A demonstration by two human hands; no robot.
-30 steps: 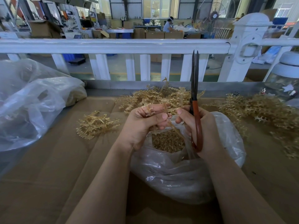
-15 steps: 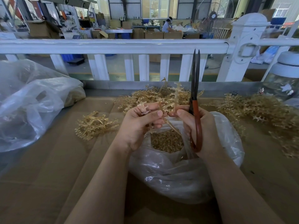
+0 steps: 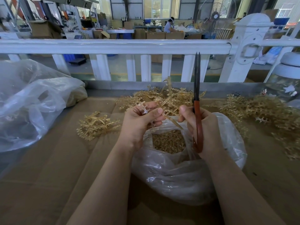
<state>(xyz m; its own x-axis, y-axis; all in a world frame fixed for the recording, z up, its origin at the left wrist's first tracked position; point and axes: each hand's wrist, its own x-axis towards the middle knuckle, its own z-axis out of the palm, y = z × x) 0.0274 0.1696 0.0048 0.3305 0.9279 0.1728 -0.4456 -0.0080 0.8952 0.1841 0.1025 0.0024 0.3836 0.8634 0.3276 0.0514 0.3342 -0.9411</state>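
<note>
Right now your left hand (image 3: pixel 139 123) pinches a plastic sprue (image 3: pixel 173 121) between thumb and fingers, its tail running across toward your right hand (image 3: pixel 207 127). That hand is curled round the scissors (image 3: pixel 197 103), blades together and pointing up. Directly under both grips sits the open bag (image 3: pixel 186 177) of cut pieces (image 3: pixel 168 141).

The left forearm (image 3: pixel 103 184) and right forearm (image 3: pixel 240 189) are bare as far as they show. The left hand (image 3: pixel 139 122) and right hand (image 3: pixel 207 127) are bare too, with short, plain thumbnails (image 3: pixel 159 110).
</note>
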